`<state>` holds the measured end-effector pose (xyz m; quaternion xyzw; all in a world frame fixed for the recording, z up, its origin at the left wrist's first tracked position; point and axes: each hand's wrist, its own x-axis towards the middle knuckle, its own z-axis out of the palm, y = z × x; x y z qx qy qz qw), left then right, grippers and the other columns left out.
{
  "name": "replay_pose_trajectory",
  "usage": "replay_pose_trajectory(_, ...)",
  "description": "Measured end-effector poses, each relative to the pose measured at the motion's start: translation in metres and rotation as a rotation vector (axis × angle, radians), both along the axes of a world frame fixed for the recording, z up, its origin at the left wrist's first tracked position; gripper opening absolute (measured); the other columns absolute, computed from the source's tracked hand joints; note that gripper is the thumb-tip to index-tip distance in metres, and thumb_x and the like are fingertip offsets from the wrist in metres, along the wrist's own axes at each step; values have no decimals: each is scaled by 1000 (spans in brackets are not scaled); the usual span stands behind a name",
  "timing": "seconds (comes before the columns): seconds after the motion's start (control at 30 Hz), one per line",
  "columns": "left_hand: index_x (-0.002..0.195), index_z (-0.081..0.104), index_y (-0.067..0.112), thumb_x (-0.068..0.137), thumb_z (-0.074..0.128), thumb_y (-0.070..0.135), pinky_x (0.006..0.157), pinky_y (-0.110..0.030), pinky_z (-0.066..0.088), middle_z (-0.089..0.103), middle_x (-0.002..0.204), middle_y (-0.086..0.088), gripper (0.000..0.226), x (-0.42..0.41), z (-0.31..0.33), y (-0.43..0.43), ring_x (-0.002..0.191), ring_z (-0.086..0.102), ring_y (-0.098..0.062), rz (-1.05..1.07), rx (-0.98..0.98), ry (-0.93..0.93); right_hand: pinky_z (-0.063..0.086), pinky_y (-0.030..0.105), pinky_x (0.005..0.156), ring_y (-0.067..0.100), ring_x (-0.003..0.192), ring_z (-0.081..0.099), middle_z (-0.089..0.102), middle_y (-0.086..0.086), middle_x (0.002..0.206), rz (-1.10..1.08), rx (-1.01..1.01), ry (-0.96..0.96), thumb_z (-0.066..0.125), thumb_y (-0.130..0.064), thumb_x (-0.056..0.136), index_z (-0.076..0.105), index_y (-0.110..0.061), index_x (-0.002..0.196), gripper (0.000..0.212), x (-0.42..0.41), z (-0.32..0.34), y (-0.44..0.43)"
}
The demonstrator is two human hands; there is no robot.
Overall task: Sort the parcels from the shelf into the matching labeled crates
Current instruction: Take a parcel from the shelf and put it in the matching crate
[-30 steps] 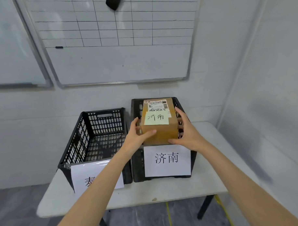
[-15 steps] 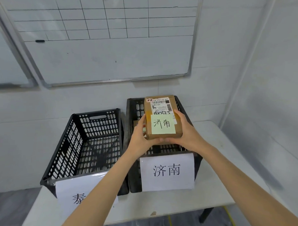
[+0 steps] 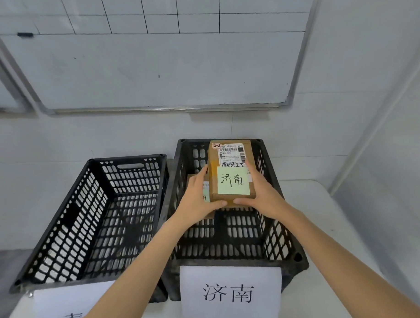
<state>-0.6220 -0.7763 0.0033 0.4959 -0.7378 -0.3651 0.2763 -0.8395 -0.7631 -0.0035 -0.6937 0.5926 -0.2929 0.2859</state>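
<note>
1. Parcel [image 3: 231, 172], a brown carton with a yellow note [image 3: 233, 180] reading 济南, was held within the right crate [image 3: 287, 227], apparently clear of its floor.
2. Left hand [image 3: 198, 197] and right hand [image 3: 260, 192] gripped its sides, with the fingers curled round the edges and the thumbs on the near end.
3. Crate label [image 3: 230, 293] also read 济南, so it matched. A second parcel [image 3: 193, 178] already lay inside, partly under the left hand.
4. The shelf was out of view, so the remaining count was unknown.
5. Left crate [image 3: 63, 223] stood just beside. Both sat on a white table [image 3: 324, 202], with a whiteboard [image 3: 165, 65] on the wall behind.
</note>
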Motion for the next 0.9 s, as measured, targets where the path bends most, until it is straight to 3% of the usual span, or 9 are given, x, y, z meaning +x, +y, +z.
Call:
replay_pose_trajectory(0.07,155,10,27,78,78,44,112,-34,32,26,154,1,105,6,-6,-10,138,33,-15,43,-3,-72,33,50,117,12,147,26,20,-9,163,-8,26,33,82,-29,79,-8,-39,156,118,-7,-11,-23)
replay_pose_trajectory(0.17,155,11,26,87,63,53,113,-44,35,23,158,5,90,15,-11,-19,140,32,-15,69,-95,-220,31,49,118,17,147,26,18,-4,164,-1,64,61,81,-28,81,-11,-36,157,119,-13,-30,-54)
replay_pose_trajectory(0.4,156,5,29,95,39,61,118,-39,15,14,162,5,77,20,-23,-42,148,17,-14,116,-245,-482,33,55,115,29,147,26,7,5,165,-11,160,173,80,-28,81,-19,-38,153,123,-22,-85,-110)
replay_pose_trajectory(0.63,156,3,28,96,41,56,121,-42,8,11,163,7,77,12,-43,-62,148,10,-10,128,-234,-541,27,52,118,34,147,23,5,11,165,-62,321,169,80,-20,81,-14,-34,156,121,-22,-133,-135)
replay_pose_trajectory(0.9,156,9,26,95,41,57,121,-49,14,16,161,7,76,6,-50,-72,148,13,-10,111,-241,-529,24,50,118,34,147,22,10,10,162,-130,473,74,79,-8,81,-5,-33,157,116,-22,-173,-142)
